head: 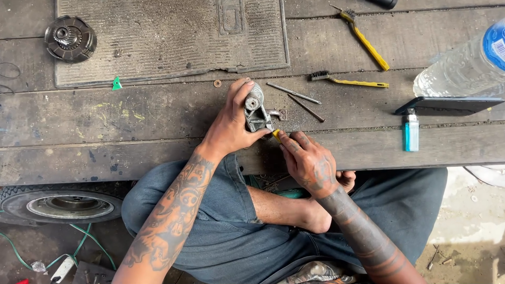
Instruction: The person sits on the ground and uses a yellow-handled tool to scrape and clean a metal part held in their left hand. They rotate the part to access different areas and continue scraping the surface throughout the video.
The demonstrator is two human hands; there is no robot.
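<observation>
My left hand (231, 123) grips a small grey metal engine part (255, 111), holding it upright on the dark wooden platform (131, 131). My right hand (307, 158) pinches a small yellow-handled tool (276, 134), with its tip against the lower edge of the metal part. Both forearms are tattooed, and my knees in grey-blue trousers sit just below the platform's front edge.
Two yellow-handled wire brushes (348, 80) (365, 39) and two thin metal rods (302, 100) lie behind my hands. A blue lighter (411, 131), a dark phone (447, 105) and a plastic water bottle (465, 66) sit at right. A rubber mat (168, 37), a round clutch part (70, 38), a wheel (60, 204).
</observation>
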